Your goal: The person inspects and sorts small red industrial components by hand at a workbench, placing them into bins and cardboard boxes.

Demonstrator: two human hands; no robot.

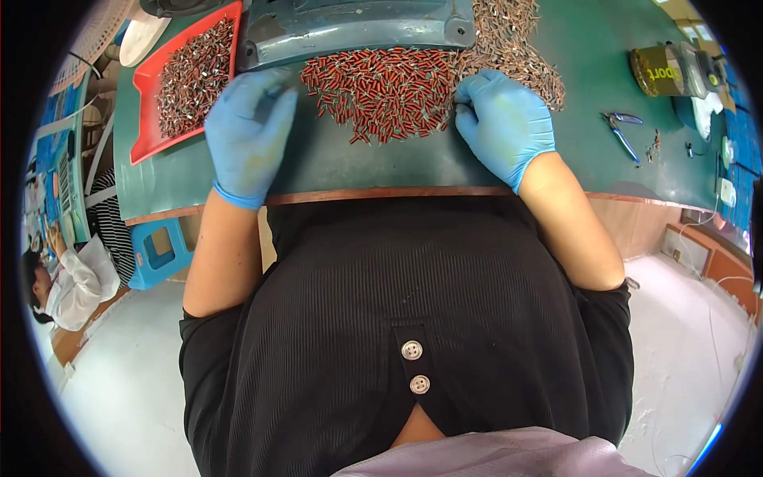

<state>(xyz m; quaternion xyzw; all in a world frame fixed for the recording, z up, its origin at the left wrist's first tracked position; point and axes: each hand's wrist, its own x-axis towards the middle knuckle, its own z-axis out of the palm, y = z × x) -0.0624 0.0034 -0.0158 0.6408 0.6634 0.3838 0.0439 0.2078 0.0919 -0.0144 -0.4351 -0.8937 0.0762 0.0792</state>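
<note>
A heap of small red parts with silvery ends (381, 91) lies on the green tabletop (358, 167). Left of it, my left hand (250, 139), in a blue glove, hovers beside a red tray (143, 147). Its fingers are bent, with a gap between thumb and forefinger and nothing visible there. My right hand (509, 127), also gloved in blue, rests at the heap's right edge. Those fingers are curled in toward the thumb; whatever they hold is hidden. A browner pile of similar small parts (517, 48) spreads just beyond this hand.
Small parts (195, 79) fill the red tray. A grey-blue machine base (358, 28) stands behind the heap. Blue-handled pliers (624, 135) and a jar-like container (671, 70) sit at right. Far left, another person (75, 286) works near a blue stool (159, 250).
</note>
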